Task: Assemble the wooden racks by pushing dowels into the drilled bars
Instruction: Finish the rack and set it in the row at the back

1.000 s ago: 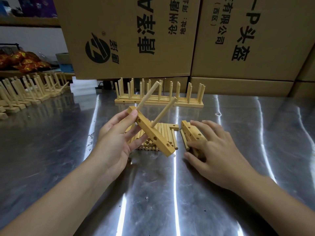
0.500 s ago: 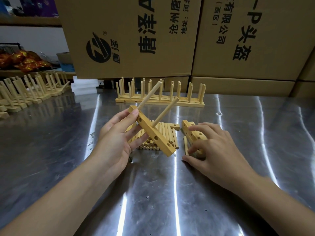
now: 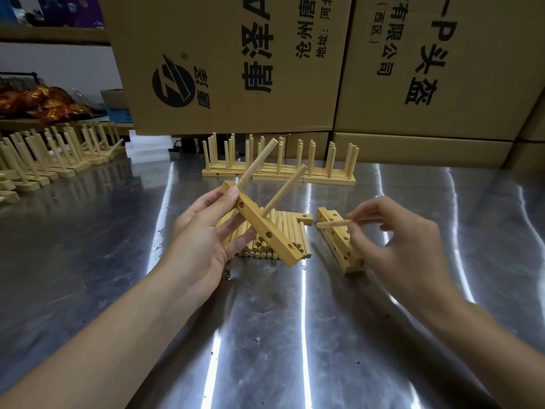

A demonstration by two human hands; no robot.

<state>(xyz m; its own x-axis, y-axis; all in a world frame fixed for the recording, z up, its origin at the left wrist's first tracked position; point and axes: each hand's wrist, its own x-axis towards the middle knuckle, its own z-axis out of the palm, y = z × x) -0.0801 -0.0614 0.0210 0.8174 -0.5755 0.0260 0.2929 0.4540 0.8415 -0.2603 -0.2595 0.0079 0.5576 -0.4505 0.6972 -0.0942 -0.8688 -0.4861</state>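
— So, what does our left hand [image 3: 203, 240] hold?
— We grip a drilled bar [image 3: 259, 222] with it, raised off the steel table [image 3: 88, 261] and tilted, with its upper end away from us and its lower end towards us. Our thumb presses on the upper end and our fingers curl beneath.
— And what sits in the bar?
— We see two dowels [image 3: 284, 190] standing in holes near its upper end, slanting up and to the right. Three open holes show along the side face turned to us.
— What of our right hand [image 3: 395, 240]?
— We pinch a single dowel [image 3: 333, 223] between thumb and fingertips. It lies nearly level, its free end pointing left towards the bar, and it hangs just over the spare bars [image 3: 339, 246], which lie stacked on the table by that hand. Whether it touches them we cannot tell.
— Are our hands together?
— No, apart. The heap of loose dowels [image 3: 290, 228] lies on the table between them, partly hidden behind the held bar.
— And further back?
— We see a row of finished racks [image 3: 280, 175] at the far side of the table, in front of the cardboard boxes [image 3: 236, 54]. More racks [image 3: 44, 163] line up at the far left.
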